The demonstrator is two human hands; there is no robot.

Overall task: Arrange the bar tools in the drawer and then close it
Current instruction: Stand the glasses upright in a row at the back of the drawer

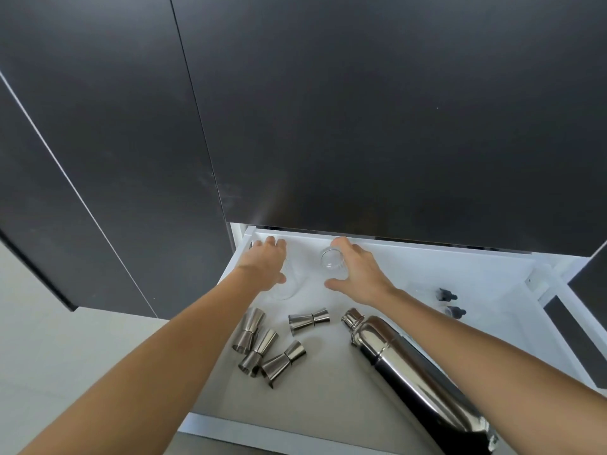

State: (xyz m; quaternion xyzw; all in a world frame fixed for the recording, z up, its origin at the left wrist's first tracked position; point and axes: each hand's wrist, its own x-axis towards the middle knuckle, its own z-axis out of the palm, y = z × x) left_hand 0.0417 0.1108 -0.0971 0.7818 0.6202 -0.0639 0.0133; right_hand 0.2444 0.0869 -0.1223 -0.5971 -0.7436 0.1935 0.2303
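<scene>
Then each hand, left (267,262) and right (356,270), rested its unclenched grip on a glass at the drawer (476,257) rear.

Dark matte cabinet fronts (361,110) above pale floor (49,339).

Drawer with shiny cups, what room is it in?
Probably a kitchen or home bar: a white pull-out drawer under dark cabinet fronts holds a steel cocktail shaker, metal jiggers and clear glasses.
</scene>
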